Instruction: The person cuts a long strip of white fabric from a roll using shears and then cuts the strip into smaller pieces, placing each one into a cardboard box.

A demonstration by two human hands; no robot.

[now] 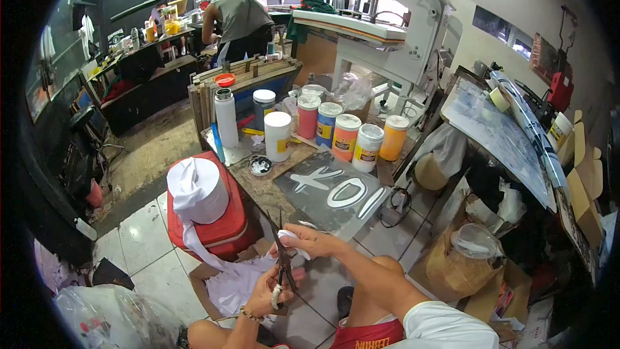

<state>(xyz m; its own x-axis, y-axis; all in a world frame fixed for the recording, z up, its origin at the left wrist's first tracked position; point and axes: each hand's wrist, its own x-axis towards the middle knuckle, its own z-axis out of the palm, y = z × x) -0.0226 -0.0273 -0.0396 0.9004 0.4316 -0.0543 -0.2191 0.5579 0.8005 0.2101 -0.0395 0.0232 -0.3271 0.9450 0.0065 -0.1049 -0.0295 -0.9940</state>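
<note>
My left hand (261, 292), with a beaded bracelet at the wrist, is wrapped around dark scissors (283, 264) whose blades point up and away from me. Pinched in my right hand (314, 243) is a piece of white cloth (288, 235), right beside the blades. I cannot tell whether the blades touch it. Below and left, more white cloth (236, 284) lies heaped in a cardboard box (203, 291). A strip (194, 240) runs up from there to a big white roll (213, 190), which stands on a red cooler (226, 236).
Several ink jars (345, 137), a white bottle (225, 119) and a dark board with white lettering (316, 184) are on the low table ahead. Behind it stands a white press machine (394, 58). Another person (242, 19) bends over a far bench. Plastic bags (116, 317) lie at lower left.
</note>
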